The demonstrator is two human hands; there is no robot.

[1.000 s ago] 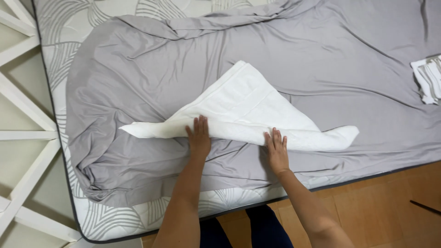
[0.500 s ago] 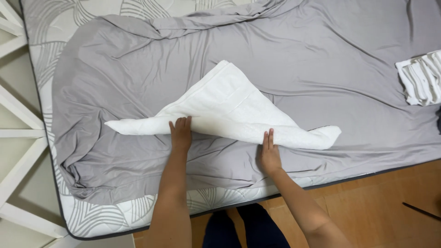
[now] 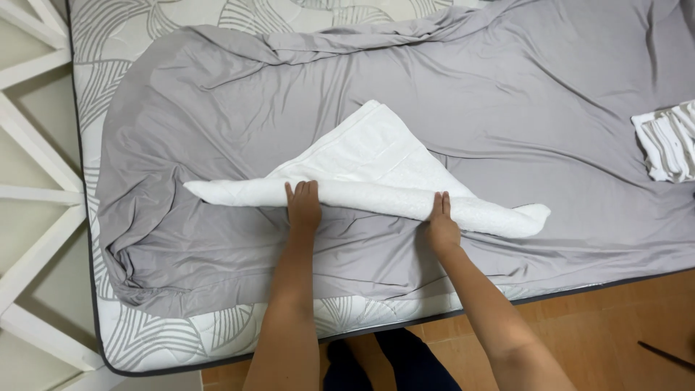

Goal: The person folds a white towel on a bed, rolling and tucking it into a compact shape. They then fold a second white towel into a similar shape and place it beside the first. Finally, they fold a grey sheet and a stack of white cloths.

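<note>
— What takes up most of the view?

— A mattress [image 3: 217,329] with a pale leaf pattern, covered loosely by a grey sheet [image 3: 507,108] that lies wrinkled and bunched along its left and far edges. A white slatted frame [image 3: 29,195] stands to the left, and a strip of wooden floor [image 3: 615,318] shows along the near side.

— And on the sheet?

— A white towel [image 3: 369,156] near the middle. Its near edge is rolled into a long tube that runs left to right, while the unrolled part rises to a point away from the person. Well apart from it, at the right edge, lies a folded striped cloth [image 3: 670,141].

— The hands?

— Both rest on the roll, palms down. The left hand [image 3: 304,206] presses on the left half with its fingers laid close together and flat over the tube. The right hand [image 3: 440,221] sits on the right half the same way — fingers together, pressing rather than pinching. Neither hand wraps around the towel.
</note>
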